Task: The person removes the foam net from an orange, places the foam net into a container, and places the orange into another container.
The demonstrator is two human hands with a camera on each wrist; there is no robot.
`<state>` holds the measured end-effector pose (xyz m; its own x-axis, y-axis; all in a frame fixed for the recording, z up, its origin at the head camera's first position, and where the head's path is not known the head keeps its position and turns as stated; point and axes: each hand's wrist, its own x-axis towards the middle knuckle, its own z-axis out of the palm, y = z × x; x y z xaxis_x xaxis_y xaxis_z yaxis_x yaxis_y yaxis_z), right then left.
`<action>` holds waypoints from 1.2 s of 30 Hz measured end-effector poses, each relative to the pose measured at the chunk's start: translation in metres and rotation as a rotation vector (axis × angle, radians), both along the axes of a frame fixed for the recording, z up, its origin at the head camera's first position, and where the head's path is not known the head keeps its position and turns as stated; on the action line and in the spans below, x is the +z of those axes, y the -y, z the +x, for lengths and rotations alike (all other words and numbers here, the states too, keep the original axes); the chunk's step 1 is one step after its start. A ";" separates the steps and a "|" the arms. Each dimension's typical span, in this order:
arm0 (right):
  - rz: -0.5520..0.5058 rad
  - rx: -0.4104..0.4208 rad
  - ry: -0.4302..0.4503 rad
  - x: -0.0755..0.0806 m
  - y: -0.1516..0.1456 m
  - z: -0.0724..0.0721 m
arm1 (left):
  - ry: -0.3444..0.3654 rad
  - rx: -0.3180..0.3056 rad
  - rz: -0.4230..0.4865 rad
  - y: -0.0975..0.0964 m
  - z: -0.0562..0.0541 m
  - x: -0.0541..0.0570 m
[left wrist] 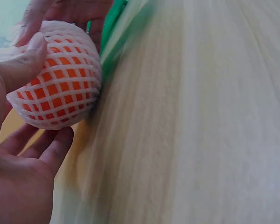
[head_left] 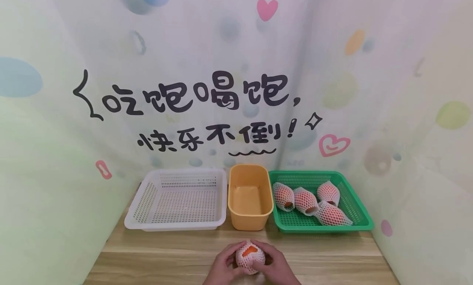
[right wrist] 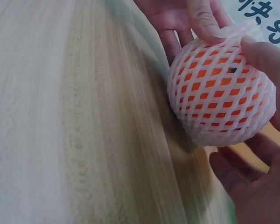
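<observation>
Orange [head_left: 250,257] in foam net, 1 gripped btwn left hand [head_left: 221,266] & right hand [head_left: 278,266]; 4 more in green basket [head_left: 360,219].

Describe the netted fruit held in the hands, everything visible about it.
The netted fruit is round and orange, wrapped in a white foam mesh sleeve whose open top bares a patch of skin. Both the left hand and the right hand grip it at the near edge of the wooden table.

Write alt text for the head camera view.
Two hands, left hand and right hand, hold an orange in white foam netting over a wooden table. Behind stand a white basket, yellow tub and green basket of four wrapped fruits.
</observation>
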<state>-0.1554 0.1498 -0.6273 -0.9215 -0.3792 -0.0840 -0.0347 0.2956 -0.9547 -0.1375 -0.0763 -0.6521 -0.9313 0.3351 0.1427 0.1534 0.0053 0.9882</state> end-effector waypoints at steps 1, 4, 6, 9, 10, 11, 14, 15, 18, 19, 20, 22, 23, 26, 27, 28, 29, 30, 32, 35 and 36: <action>0.006 -0.006 -0.010 -0.001 -0.001 0.001 | -0.001 0.000 0.006 0.000 0.000 0.000; 0.017 -0.028 -0.025 -0.002 -0.002 0.002 | -0.020 0.018 0.011 -0.001 0.000 0.001; 0.017 -0.044 -0.028 -0.001 -0.001 0.003 | -0.033 0.045 0.006 -0.001 0.000 0.002; 0.008 -0.085 -0.060 -0.001 0.002 0.004 | -0.047 0.095 -0.013 -0.001 0.000 0.004; -0.001 -0.101 -0.070 -0.001 0.004 0.004 | -0.056 0.111 -0.025 -0.001 0.000 0.005; -0.012 -0.119 -0.083 -0.002 0.005 0.004 | -0.065 0.123 -0.035 -0.002 0.000 0.006; -0.063 -0.180 -0.128 -0.003 0.009 0.006 | -0.077 0.164 -0.060 -0.002 0.000 0.007; -0.069 -0.203 -0.141 -0.003 0.010 0.007 | -0.077 0.177 -0.065 -0.002 0.001 0.007; -0.098 -0.270 -0.191 -0.001 0.017 0.009 | -0.057 0.213 -0.053 -0.003 0.001 0.008; -0.098 -0.296 -0.203 0.000 0.019 0.010 | -0.057 0.227 -0.055 -0.003 0.001 0.008; -0.099 -0.318 -0.217 0.000 0.021 0.010 | -0.058 0.239 -0.056 -0.003 0.001 0.008; -0.103 -0.353 -0.236 0.001 0.024 0.011 | -0.066 0.260 -0.059 -0.003 0.001 0.008; -0.101 -0.357 -0.247 0.000 0.025 0.012 | -0.084 0.268 -0.072 -0.003 0.001 0.008; -0.077 -0.320 -0.242 -0.001 0.024 0.013 | -0.124 0.281 -0.098 -0.003 0.000 0.006; -0.058 -0.290 -0.241 -0.002 0.023 0.013 | -0.132 0.282 -0.105 -0.002 0.000 0.006; -0.036 -0.262 -0.232 -0.003 0.022 0.013 | -0.142 0.281 -0.116 -0.002 0.000 0.005; -0.006 -0.231 -0.220 -0.004 0.020 0.012 | -0.147 0.280 -0.128 -0.001 0.000 0.005; 0.020 -0.203 -0.208 -0.004 0.019 0.012 | -0.141 0.278 -0.136 -0.001 0.000 0.005; 0.069 -0.158 -0.210 -0.006 0.017 0.011 | -0.138 0.266 -0.152 0.000 0.000 0.004; 0.067 -0.110 -0.161 -0.007 0.013 0.008 | -0.144 0.223 -0.150 0.001 0.001 0.004; 0.048 -0.091 -0.134 -0.007 0.012 0.007 | -0.144 0.203 -0.144 0.001 0.001 0.005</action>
<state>-0.1486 0.1378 -0.6340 -0.9560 -0.2922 0.0256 -0.1313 0.3486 -0.9280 -0.1366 -0.0778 -0.6474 -0.9550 0.1701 0.2428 0.2735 0.1891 0.9431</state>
